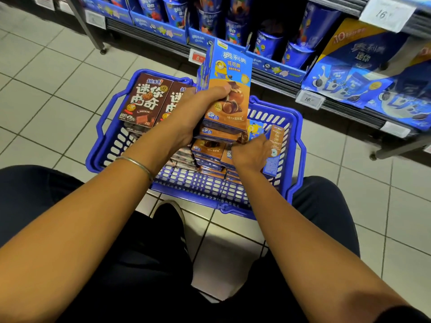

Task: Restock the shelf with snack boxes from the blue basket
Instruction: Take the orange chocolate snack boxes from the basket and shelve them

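Observation:
A blue basket [296, 136] stands on the floor in front of the shelf. My left hand [196, 110] grips a stack of blue-and-orange snack boxes [229, 89] held upright above the basket, thumb across the front box. My right hand [251, 152] reaches into the basket's right side, fingers curled on another blue-and-orange box [275, 145] standing against the wall. More orange boxes [210, 152] lie stacked beneath. Brown cookie boxes [144, 101] lean at the basket's far left.
The low shelf [275, 75] runs across the top, filled with blue cookie cups [235, 29] and blue packs [349, 73], with price tags [309, 99] on its edge. A shelf leg on a castor [102, 51] stands at left. My knees flank the basket on tiled floor.

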The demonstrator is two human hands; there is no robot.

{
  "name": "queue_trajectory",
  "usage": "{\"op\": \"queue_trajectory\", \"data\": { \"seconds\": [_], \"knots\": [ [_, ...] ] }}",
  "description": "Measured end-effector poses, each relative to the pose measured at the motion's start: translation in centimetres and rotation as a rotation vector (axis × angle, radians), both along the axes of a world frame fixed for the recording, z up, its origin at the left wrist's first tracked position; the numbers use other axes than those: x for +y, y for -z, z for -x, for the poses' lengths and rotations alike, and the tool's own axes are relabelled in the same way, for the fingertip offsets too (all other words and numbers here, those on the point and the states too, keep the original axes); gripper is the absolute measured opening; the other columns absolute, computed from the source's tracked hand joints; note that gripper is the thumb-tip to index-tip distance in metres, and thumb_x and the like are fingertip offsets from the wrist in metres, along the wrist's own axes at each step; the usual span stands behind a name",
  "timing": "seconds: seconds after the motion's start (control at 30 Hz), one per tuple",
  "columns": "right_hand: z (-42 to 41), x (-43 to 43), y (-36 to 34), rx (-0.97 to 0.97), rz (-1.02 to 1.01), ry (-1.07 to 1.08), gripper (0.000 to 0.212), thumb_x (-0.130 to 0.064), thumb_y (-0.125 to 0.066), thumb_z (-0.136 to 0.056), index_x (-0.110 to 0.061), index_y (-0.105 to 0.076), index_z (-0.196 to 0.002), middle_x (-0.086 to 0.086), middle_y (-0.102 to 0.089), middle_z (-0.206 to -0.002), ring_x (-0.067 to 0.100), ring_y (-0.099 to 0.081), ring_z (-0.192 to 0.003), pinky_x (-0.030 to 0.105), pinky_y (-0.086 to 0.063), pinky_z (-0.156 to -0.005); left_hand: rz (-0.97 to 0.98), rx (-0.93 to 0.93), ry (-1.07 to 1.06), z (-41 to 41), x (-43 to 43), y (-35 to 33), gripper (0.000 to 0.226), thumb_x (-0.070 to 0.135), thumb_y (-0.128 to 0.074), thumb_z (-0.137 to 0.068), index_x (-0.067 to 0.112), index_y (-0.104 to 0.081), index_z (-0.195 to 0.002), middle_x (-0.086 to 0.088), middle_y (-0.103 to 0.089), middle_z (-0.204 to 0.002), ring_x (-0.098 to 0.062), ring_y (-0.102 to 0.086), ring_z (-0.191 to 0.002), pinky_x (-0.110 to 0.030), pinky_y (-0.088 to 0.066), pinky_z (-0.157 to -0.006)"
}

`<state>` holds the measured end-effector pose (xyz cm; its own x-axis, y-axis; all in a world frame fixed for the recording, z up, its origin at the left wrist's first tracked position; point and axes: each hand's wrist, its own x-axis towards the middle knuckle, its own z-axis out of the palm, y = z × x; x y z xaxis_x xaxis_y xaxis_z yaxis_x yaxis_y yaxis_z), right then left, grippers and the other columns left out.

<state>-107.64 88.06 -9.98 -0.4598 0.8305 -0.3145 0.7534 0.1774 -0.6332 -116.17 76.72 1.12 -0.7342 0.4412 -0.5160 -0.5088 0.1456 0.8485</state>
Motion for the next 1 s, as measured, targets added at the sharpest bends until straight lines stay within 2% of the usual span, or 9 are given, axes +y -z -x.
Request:
{"op": "queue_trajectory", "data": {
  "seconds": [0.13, 0.27, 0.37, 0.43, 0.57, 0.67, 0.83, 0.9, 1.0],
  "knots": [
    [-0.5, -0.1, 0.0, 0.124, -0.047, 0.033, 0.06, -0.022, -0.073, -0.087, -0.016, -0.045, -0.14, 0.007, -0.043, -0.143, 0.031, -0.048, -0.128, 0.052, -0.049, -0.097, -0.012, 0.004, 0.007, -0.1, 0.2, 0.0, 0.066, 0.039, -0.077, -0.093, 0.008, -0.052, -0.146, -0.013, -0.078, -0.12, -0.031, -0.078, -0.104, -0.046, -0.064, -0.09],
    [-1.8, 0.8, -0.1, 0.33, 0.072, 0.096, 0.057, -0.002, -0.07, -0.086, -0.018, -0.052, -0.137, 0.008, -0.05, -0.141, 0.024, -0.054, -0.127, 0.037, -0.053, -0.099, -0.032, -0.023, 0.017, -0.4, 0.3, -0.1, 0.067, 0.039, -0.077, -0.093, 0.008, -0.052, -0.146, -0.014, -0.078, -0.12, -0.031, -0.078, -0.104, -0.043, -0.064, -0.085],
    [-2.9, 1.7, -1.2, 0.473, 0.238, 0.17, 0.042, -0.005, -0.073, -0.089, -0.015, -0.055, -0.126, 0.004, -0.063, -0.127, 0.02, -0.064, -0.116, 0.044, -0.058, -0.094, -0.034, -0.018, 0.016, -0.2, 0.1, -0.4, 0.066, 0.041, -0.077, -0.094, 0.009, -0.052, -0.146, -0.012, -0.078, -0.12, -0.029, -0.079, -0.103, -0.042, -0.065, -0.084],
    [-3.3, 2.5, -2.8, 0.558, 0.244, 0.235, 0.038, -0.006, -0.072, -0.09, -0.017, -0.055, -0.123, 0.0, -0.066, -0.12, 0.017, -0.067, -0.111, 0.037, -0.059, -0.09, -0.027, 0.003, -0.007, 0.0, 0.0, -0.6, 0.066, 0.041, -0.078, -0.093, 0.009, -0.053, -0.145, -0.011, -0.078, -0.12, -0.027, -0.079, -0.103, -0.041, -0.065, -0.084],
    [-3.5, 4.2, -6.7, 0.785, 0.277, 0.251, 0.043, 0.005, -0.062, -0.091, -0.004, -0.055, -0.132, 0.012, -0.067, -0.127, 0.021, -0.068, -0.114, 0.028, -0.058, -0.084, 0.059, 0.18, -0.089, -0.1, -0.1, -1.0, 0.068, 0.041, -0.086, -0.086, 0.014, -0.051, -0.138, -0.002, -0.075, -0.122, -0.016, -0.079, -0.099, -0.036, -0.065, -0.082],
    [-2.8, 4.0, -9.1, 0.876, 0.31, 0.203, 0.038, 0.007, -0.056, -0.092, 0.001, -0.059, -0.13, 0.012, -0.071, -0.119, 0.016, -0.071, -0.099, 0.022, -0.056, -0.074, 0.049, 0.286, -0.101, -0.4, 0.0, -1.4, 0.067, 0.038, -0.087, -0.085, 0.014, -0.048, -0.134, 0.004, -0.073, -0.117, -0.009, -0.078, -0.095, -0.027, -0.064, -0.075],
    [-2.4, 4.3, -10.4, 0.892, 0.554, 0.201, 0.037, 0.006, -0.05, -0.096, 0.002, -0.061, -0.131, 0.024, -0.068, -0.124, 0.032, -0.068, -0.096, 0.045, -0.055, -0.086, -0.029, 0.268, -0.116, -0.1, 0.0, -2.0, 0.064, 0.042, -0.086, -0.086, 0.014, -0.052, -0.133, -0.002, -0.076, -0.122, -0.016, -0.079, -0.099, -0.036, -0.065, -0.084],
    [-2.6, 4.6, -10.8, 0.923, 0.628, 0.201, 0.037, 0.005, -0.048, -0.097, 0.003, -0.059, -0.133, 0.025, -0.067, -0.125, 0.033, -0.067, -0.097, 0.048, -0.055, -0.089, -0.037, 0.248, -0.128, 0.1, 0.0, -2.1, 0.064, 0.046, -0.086, -0.086, 0.016, -0.052, -0.132, -0.003, -0.076, -0.122, -0.016, -0.08, -0.098, -0.038, -0.066, -0.084],
    [-2.8, 4.9, -11.5, 0.943, 0.677, 0.176, 0.037, 0.004, -0.048, -0.097, 0.001, -0.061, -0.132, 0.018, -0.072, -0.114, 0.029, -0.07, -0.091, 0.047, -0.056, -0.087, -0.054, 0.2, -0.129, 0.2, 0.1, -2.3, 0.068, 0.046, -0.085, -0.086, 0.012, -0.053, -0.136, -0.006, -0.077, -0.121, -0.019, -0.081, -0.094, -0.034, -0.065, -0.074]
  ]
}}
